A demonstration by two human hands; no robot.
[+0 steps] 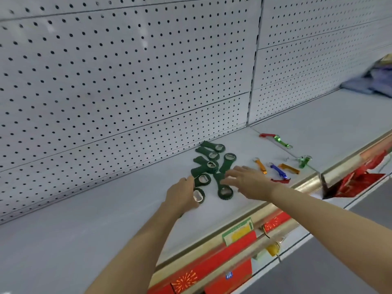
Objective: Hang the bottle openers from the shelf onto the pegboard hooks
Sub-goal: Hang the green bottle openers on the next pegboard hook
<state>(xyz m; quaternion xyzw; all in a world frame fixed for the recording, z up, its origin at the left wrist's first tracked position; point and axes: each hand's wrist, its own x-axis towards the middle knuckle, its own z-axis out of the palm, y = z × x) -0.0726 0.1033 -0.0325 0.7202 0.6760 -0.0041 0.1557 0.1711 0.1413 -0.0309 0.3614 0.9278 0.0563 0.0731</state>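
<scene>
We found the dark green plastic bottle openers with metal mouths (209,166) heaped near the middle of the grey shelf (84,230), a little toward its back edge below the white perforated pegboard (127,81), on which we saw no hooks. Our left hand (182,193) was curled at the heap's front-left side, its fingertips on the nearest opener (199,195); whether it had truly gripped it we could not tell. Our right hand (247,179) hovered flat and spread, holding nothing, over the heap's right side. That nearest opener lay just ahead of the left hand, its long axis running toward the pegboard, so we judged the left hand better placed.
</scene>
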